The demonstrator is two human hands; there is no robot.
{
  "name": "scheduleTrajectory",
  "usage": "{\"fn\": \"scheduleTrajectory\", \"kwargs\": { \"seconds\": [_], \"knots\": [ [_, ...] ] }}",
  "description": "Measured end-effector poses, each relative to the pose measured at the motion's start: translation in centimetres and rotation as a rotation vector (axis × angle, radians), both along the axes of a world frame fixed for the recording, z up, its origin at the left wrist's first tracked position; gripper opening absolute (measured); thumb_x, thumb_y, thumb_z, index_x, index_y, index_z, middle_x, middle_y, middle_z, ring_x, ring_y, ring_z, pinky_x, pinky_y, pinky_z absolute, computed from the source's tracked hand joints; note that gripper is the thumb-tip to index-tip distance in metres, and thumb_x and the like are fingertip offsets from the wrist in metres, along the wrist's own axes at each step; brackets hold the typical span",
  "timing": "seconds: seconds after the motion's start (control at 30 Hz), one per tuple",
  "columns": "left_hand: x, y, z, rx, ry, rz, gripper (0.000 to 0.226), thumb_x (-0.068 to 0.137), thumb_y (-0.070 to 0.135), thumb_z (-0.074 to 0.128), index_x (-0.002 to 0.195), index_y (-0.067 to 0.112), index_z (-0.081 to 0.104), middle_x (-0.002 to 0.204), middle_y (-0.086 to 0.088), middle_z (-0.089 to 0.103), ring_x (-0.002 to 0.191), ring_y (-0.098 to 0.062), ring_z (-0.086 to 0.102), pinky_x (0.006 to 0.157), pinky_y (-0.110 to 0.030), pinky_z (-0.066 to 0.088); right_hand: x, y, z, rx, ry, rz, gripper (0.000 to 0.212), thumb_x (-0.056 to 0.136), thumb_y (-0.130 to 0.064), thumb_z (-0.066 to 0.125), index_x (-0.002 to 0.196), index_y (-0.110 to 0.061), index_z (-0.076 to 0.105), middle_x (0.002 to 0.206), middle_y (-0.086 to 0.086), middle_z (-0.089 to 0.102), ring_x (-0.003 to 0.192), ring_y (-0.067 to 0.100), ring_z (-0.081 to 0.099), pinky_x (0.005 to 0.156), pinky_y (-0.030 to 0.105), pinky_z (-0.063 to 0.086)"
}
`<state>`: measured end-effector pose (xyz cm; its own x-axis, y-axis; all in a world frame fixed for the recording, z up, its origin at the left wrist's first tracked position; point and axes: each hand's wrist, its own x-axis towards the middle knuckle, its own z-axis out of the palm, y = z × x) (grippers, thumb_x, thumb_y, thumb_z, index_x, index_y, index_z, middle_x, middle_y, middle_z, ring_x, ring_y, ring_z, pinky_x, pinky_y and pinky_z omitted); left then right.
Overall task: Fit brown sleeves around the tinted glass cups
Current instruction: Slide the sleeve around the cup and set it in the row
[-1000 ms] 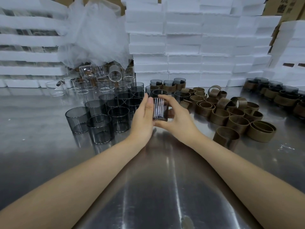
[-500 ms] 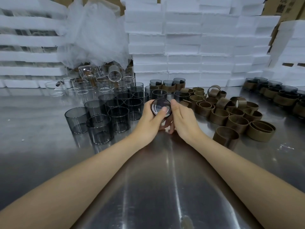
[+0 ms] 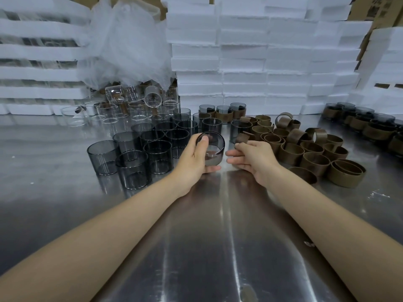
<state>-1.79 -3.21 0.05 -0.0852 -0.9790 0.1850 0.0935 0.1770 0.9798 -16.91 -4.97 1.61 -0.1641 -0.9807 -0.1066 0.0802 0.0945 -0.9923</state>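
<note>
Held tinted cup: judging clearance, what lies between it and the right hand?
Head view: only a narrow strip of bare steel table separates the cup from the right hand.

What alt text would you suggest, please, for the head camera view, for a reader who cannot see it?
A person's left hand grips a tinted glass cup, tilted toward the camera, over a steel table; the right hand is beside it, fingers relaxed. Bare tinted cups stand to the left, loose brown sleeves to the right, white foam blocks stacked behind.
</note>
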Motion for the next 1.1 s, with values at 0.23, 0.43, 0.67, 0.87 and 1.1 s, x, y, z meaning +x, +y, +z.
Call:
{"fn": "scheduleTrajectory", "kwargs": {
  "seconds": [0.23, 0.43, 0.67, 0.87, 1.1],
  "knots": [
    [0.3, -0.2, -0.3, -0.031, 0.030, -0.022, 0.033, 0.104, 0.032, 0.039, 0.133, 0.017, 0.048, 0.126, -0.005, 0.055, 0.114, -0.017, 0.060, 0.082, -0.034, 0.060, 1.4, 0.5, -1.0, -0.327, 0.403, -0.023, 0.015, 0.096, -0.032, 0.057, 0.091, -0.019, 0.061, 0.085, 0.005, 0.070, 0.068, 0.015, 0.071, 0.076, 0.039, 0.059],
    [0.7, -0.6, 0.0, 0.041, 0.073, -0.016, 0.034, 0.104, 0.026, 0.043, 0.138, 0.020, 0.048, 0.142, -0.005, 0.048, 0.129, -0.022, 0.051, 0.094, -0.045, 0.055, 1.2, 0.3, -1.0, -0.630, 0.616, -0.061, 0.019, 0.091, -0.035, 0.065, 0.089, -0.017, 0.058, 0.087, -0.002, 0.062, 0.084, 0.013, 0.060, 0.081, 0.030, 0.054],
    [0.9, -0.5, 0.0, 0.052, 0.131, -0.016, 0.034, 0.103, 0.012, 0.047, 0.135, 0.016, 0.054, 0.132, -0.008, 0.060, 0.115, -0.028, 0.064, 0.097, -0.048, 0.052, 1.5, 0.7, -0.8, -0.713, 0.599, 0.071, 0.034, 0.080, -0.019, 0.078, 0.098, -0.029, 0.051, 0.097, -0.017, 0.055, 0.096, -0.007, 0.056, 0.078, 0.013, 0.052],
    [0.9, -0.8, 0.4, 0.152, 0.263, -0.037, 0.036, 0.099, 0.007, 0.038, 0.120, 0.015, 0.066, 0.113, -0.009, 0.072, 0.100, -0.021, 0.067, 0.098, -0.045, 0.051, 1.6, 0.9, -0.7, -0.724, 0.647, 0.131, 0.070, 0.078, -0.018, 0.080, 0.140, -0.016, 0.048, 0.125, -0.001, 0.054, 0.116, 0.017, 0.057, 0.094, 0.037, 0.054],
    [0.7, -0.5, 0.2, 0.030, 0.101, -0.039, 0.023, 0.097, 0.014, 0.053, 0.114, 0.021, 0.066, 0.099, 0.000, 0.069, 0.081, -0.013, 0.060, 0.078, -0.033, 0.051, 1.6, 1.0, -0.8, -0.773, 0.700, 0.145, 0.060, 0.075, -0.016, 0.082, 0.128, -0.018, 0.055, 0.120, -0.008, 0.049, 0.112, 0.009, 0.054, 0.093, 0.035, 0.054]
  ]
}}
